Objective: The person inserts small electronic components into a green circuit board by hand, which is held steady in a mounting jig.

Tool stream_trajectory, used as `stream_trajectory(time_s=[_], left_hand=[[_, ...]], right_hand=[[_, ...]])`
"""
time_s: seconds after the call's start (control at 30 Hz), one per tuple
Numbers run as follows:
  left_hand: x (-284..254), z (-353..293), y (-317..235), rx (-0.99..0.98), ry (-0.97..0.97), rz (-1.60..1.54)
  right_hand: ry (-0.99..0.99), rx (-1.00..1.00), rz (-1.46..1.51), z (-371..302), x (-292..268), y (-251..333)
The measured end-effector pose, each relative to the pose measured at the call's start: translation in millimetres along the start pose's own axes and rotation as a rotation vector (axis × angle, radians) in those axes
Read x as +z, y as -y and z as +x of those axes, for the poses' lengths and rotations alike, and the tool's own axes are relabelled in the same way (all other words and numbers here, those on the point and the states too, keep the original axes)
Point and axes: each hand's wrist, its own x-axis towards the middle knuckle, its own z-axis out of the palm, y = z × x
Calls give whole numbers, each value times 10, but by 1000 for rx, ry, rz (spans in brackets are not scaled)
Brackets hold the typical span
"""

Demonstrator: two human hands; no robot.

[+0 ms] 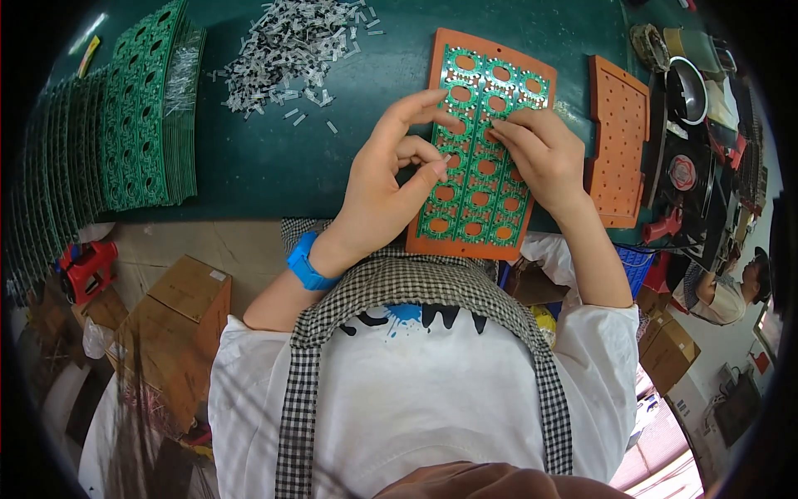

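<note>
In front of me a green circuit board panel (472,150) with rows of oval openings lies on an orange tray (490,43). My left hand (378,179) is over the panel's left side. Its thumb and a bent finger pinch a small pale slender part (446,160), while the index finger stretches over the board. My right hand (544,154) reaches onto the panel from the right, fingertips pressed together at its middle. Whatever sits between those fingertips is hidden. A heap of small pale and dark slender parts (291,50) lies on the table beyond my left hand.
Stacked green circuit panels (145,116) stand at the left of the dark green table (258,166). An empty orange tray (619,137) lies at the right, near a metal bowl (687,91) and a red tool (662,224). Cardboard boxes (170,320) sit below left. Another person (719,291) appears far right.
</note>
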Motion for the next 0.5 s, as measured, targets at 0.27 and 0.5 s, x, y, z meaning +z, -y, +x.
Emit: stream_trajectory(time_s=[0.27, 0.5], left_hand=[[44, -22, -52, -26, 128, -180], [-455, -62, -124, 136, -403, 1263]], right_hand=[[172, 247, 783, 149, -126, 397], [80, 197, 260, 362, -112, -245]])
